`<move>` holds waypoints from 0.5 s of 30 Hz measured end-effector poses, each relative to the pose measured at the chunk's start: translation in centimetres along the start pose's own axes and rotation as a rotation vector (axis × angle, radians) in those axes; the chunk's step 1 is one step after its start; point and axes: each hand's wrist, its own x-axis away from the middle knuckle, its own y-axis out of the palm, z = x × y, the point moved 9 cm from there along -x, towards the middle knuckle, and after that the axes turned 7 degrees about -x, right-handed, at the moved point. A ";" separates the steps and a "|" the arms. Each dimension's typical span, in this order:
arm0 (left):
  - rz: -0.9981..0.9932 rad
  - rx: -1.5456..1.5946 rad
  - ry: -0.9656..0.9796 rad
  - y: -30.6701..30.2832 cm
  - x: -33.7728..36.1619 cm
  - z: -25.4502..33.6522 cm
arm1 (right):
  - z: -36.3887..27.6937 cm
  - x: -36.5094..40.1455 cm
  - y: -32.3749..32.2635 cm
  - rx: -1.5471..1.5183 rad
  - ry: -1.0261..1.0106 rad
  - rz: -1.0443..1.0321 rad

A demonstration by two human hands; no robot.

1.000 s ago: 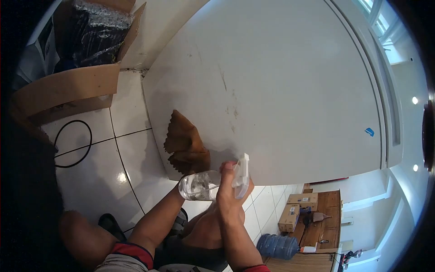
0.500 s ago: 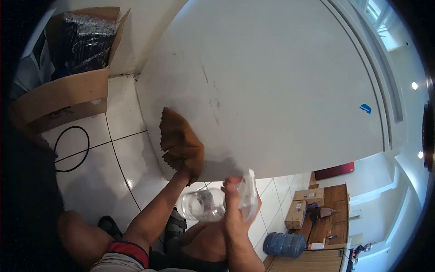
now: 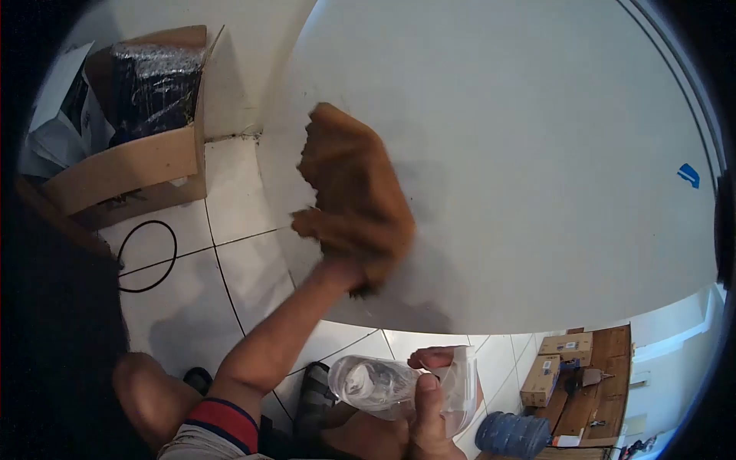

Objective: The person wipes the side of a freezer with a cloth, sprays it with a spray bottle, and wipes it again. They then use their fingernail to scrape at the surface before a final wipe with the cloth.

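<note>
Under my left hand (image 3: 345, 272), a brown scalloped-edged cloth (image 3: 353, 184) is spread against a large smooth white panel (image 3: 537, 169), which looks like an appliance door. The cloth covers the fingers and is slightly blurred. My right hand (image 3: 433, 399) grips a clear spray bottle (image 3: 376, 383) near its whitish top, thumb on the near side and fingers around the far side. The bottle is apart from the panel, below its edge. A piece of blue tape (image 3: 688, 175) sticks to the panel at the right.
The view is turned sideways. A cardboard box (image 3: 126, 172) with wrapped items stands at upper left, near a black cable loop (image 3: 147, 257) on the tiled floor (image 3: 230, 264). At lower right are a blue water jug (image 3: 512, 435) and cartons (image 3: 541, 379) by wooden furniture (image 3: 606, 360).
My left hand has slid the cloth up and right over the panel, onto the area where dark smudges showed. My right hand still holds the bottle. The whole view has shifted.
</note>
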 end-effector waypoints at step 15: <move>0.334 -0.126 0.062 -8.6 -3.6 3.5 | 1.8 -0.1 -2.5 -0.047 0.106 0.158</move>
